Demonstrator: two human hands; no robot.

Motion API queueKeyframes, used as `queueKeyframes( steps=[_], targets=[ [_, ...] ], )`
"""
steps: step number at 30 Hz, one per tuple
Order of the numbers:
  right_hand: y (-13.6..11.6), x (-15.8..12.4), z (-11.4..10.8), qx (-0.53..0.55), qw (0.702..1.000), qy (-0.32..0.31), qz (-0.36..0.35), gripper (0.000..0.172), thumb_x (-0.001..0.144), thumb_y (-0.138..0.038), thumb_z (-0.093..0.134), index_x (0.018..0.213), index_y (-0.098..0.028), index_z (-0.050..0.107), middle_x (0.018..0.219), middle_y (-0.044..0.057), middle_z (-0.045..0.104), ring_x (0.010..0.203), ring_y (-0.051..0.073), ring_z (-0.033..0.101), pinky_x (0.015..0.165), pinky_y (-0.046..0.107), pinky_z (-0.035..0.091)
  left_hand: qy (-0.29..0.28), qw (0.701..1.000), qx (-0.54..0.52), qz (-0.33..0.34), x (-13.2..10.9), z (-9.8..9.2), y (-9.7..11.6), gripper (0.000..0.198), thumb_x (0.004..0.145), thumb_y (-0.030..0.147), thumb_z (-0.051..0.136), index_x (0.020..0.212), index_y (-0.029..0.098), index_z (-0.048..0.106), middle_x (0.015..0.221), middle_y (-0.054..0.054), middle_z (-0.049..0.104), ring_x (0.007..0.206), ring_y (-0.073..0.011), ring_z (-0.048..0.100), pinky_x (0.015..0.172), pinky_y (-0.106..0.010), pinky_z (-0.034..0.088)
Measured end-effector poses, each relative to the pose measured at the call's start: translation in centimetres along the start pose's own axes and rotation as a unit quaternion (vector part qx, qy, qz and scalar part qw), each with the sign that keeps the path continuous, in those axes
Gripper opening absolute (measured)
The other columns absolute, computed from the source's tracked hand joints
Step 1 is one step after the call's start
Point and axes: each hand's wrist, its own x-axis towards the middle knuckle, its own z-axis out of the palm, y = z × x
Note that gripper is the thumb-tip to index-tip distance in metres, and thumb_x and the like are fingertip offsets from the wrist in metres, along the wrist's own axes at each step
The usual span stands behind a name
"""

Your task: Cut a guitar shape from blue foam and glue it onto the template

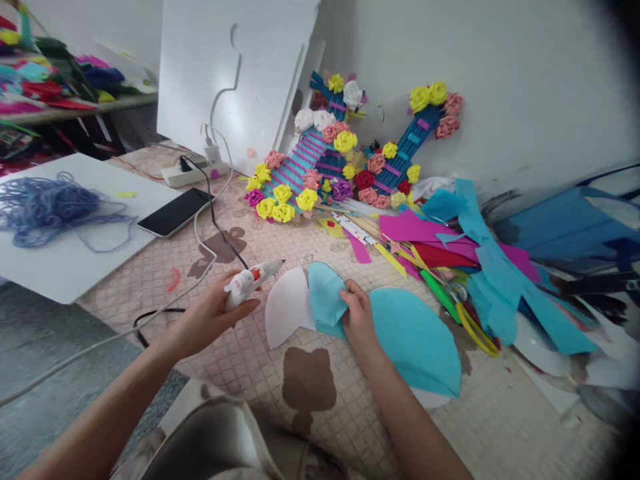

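My left hand (213, 313) is wrapped round a white glue gun (246, 283), its nozzle pointing right, above the white end of a cut-out. In my right hand (358, 313), thumb and fingers pinch the light blue paper (325, 293) at the narrow middle of that cut-out. The paper there is folded back a little. To the left, a white rounded part (289, 308) shows bare. On the right, a large rounded part (417, 333) is covered in blue paper, with a white edge showing below it; my right forearm passes over its left side.
Flower-covered letter shapes (305, 163) lean at the back. Scissors (475, 327), a green tool (440, 295) and paper strips lie to the right. A phone (175, 212), cables and blue yarn (50, 207) on a white board (100, 263) are to the left.
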Motion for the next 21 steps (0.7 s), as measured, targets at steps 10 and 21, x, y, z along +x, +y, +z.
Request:
queueKeyframes(
  steps=[10, 21],
  targets=[
    [0.0, -0.2, -0.1, -0.004, 1.0, -0.008, 0.013, 0.029, 0.08, -0.03, 0.059, 0.062, -0.023, 0.037, 0.057, -0.007, 0.026, 0.052, 0.012, 0.023, 0.047, 0.026, 0.022, -0.133, 0.974, 0.181, 0.033, 2.8, -1.2, 1.9, 0.037, 0.089, 0.052, 0.048, 0.087, 0.017, 0.057, 0.068, 0.001, 0.058, 0.059, -0.0137, 0.052, 0.054, -0.025, 0.036],
    [-0.1, -0.2, -0.2, -0.008, 1.0, -0.02, 0.009, 0.029, 0.082, -0.029, 0.058, 0.063, -0.023, 0.036, 0.059, -0.007, 0.024, 0.054, 0.012, 0.022, 0.048, 0.026, 0.021, -0.217, 0.945, 0.237, 0.062, 3.9, -2.0, 3.0, 0.031, 0.089, 0.047, 0.051, 0.09, 0.017, 0.059, 0.078, -0.002, 0.062, 0.069, -0.0165, 0.056, 0.062, -0.028, 0.036]
  ],
)
